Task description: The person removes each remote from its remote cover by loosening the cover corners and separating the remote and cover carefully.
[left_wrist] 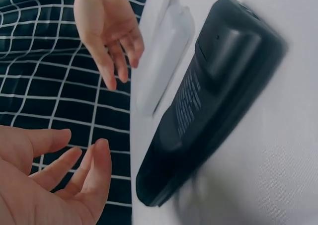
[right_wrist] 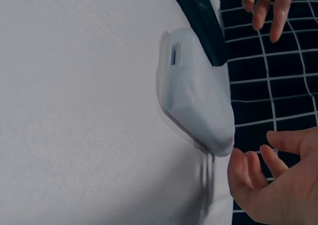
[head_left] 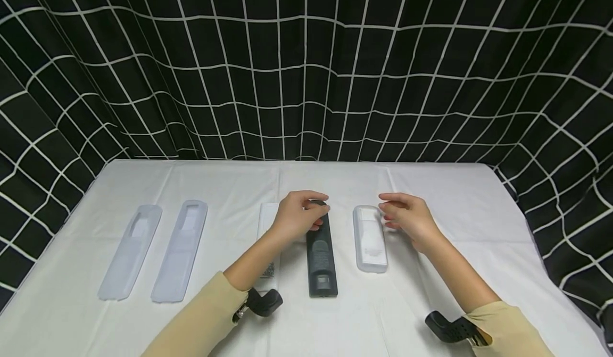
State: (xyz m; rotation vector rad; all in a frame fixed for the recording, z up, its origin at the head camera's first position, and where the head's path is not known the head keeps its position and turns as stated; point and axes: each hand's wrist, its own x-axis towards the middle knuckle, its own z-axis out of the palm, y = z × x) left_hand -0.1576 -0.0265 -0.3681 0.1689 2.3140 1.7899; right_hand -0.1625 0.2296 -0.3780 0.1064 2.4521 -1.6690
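Note:
A black remote control [head_left: 320, 256] lies on the white cloth with its labelled back up. Over its far end hovers my left hand [head_left: 297, 216], fingers loosely bent and holding nothing; the left wrist view shows a gap between the fingertips and the remote. A smaller white remote control in a translucent silicone cover [head_left: 371, 240] lies to the right. Beside its far right edge is my right hand [head_left: 407, 217], fingers relaxed, with nothing in them. In the right wrist view the covered remote [right_wrist: 196, 96] stands apart from the fingers.
Two translucent covers [head_left: 131, 253] [head_left: 181, 253] lie at the left of the table. A white item with a printed code [head_left: 266, 218] is partly hidden beneath my left forearm. A black curtain with a white grid [head_left: 306, 80] surrounds the table's back and sides.

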